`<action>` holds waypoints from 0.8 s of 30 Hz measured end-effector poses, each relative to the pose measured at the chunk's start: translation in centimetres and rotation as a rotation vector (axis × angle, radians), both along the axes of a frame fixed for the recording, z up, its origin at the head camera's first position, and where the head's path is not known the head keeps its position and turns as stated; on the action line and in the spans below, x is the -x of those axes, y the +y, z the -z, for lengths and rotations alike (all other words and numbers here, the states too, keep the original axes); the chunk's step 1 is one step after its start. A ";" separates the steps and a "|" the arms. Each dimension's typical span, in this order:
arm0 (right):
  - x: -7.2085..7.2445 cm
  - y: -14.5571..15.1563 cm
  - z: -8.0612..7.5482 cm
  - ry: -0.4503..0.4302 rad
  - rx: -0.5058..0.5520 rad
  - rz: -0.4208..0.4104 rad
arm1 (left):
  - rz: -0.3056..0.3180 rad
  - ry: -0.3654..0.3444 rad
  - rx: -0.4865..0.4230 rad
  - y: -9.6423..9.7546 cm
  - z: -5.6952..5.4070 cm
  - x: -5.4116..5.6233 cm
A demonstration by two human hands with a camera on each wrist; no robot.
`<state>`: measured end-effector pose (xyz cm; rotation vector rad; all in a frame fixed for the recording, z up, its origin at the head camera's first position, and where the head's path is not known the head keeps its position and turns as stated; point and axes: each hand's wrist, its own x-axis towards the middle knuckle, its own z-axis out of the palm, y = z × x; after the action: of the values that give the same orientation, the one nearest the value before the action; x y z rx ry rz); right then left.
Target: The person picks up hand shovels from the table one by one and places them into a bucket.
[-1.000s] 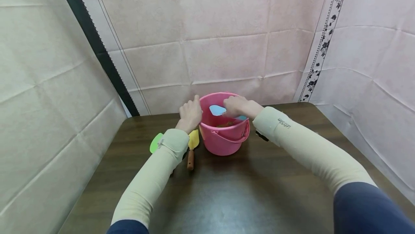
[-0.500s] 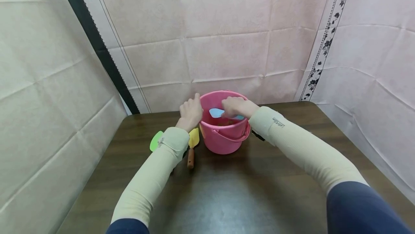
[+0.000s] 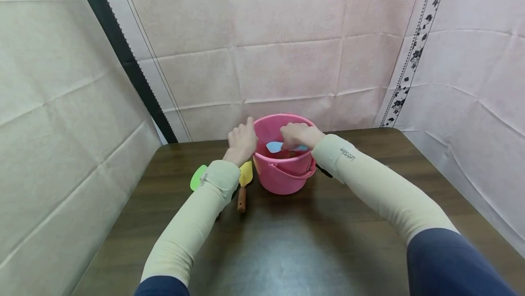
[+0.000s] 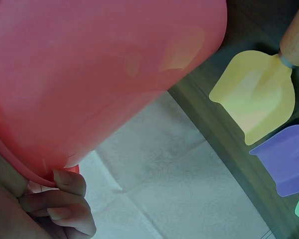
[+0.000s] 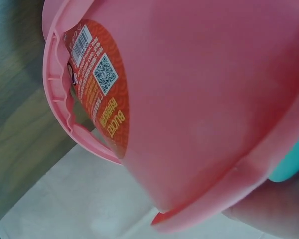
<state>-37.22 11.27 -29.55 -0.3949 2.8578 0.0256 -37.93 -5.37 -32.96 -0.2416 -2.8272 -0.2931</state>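
Observation:
A pink plastic bucket (image 3: 283, 180) stands upright on the table, its handle hanging down at the front. My left hand (image 3: 242, 140) grips its rim from the left, the fingers (image 4: 70, 182) curled at the lip in the left wrist view. Over the bucket's mouth, my right hand (image 3: 295, 134) holds a light-blue toy shovel (image 3: 274, 147). Blue shows on both sides of that hand, and the shovel's middle is covered by it. In the right wrist view a teal edge (image 5: 291, 162) of it appears behind the rim. Something brownish (image 3: 289, 154) lies inside the bucket, mostly hidden.
Left of the bucket lie a yellow hand trowel (image 3: 246, 174) with a wooden handle and a green one (image 3: 198, 177), partly behind my left forearm. A purple trowel blade (image 4: 284, 157) lies between them. A cloth-covered wall (image 3: 287, 73) rises behind the table (image 3: 287, 246).
My right forearm has shifted slightly left and inward, with the blue shovel sitting a little lower in the bucket. The left hand keeps its place on the rim.

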 end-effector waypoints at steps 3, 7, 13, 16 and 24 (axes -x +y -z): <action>0.1 0.1 0.1 -0.015 0.007 -0.001 | -0.005 -0.003 0.002 0.0 -0.1 -0.1; 0.3 0.1 0.4 -0.032 0.032 0.002 | -0.010 -0.008 0.001 0.1 -0.1 -0.2; 0.5 0.0 0.8 -0.041 0.058 -0.004 | -0.014 -0.008 -0.002 0.1 -0.1 -0.1; 0.6 -0.1 1.0 -0.037 0.048 -0.015 | -0.014 -0.011 -0.006 0.1 -0.1 -0.1; 0.9 0.0 1.6 -0.064 0.084 -0.011 | -0.014 -0.019 -0.014 0.1 -0.1 0.0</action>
<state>-38.15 11.32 -31.12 -0.4205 2.8003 -0.1039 -37.89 -5.24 -32.87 -0.2165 -2.8430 -0.3129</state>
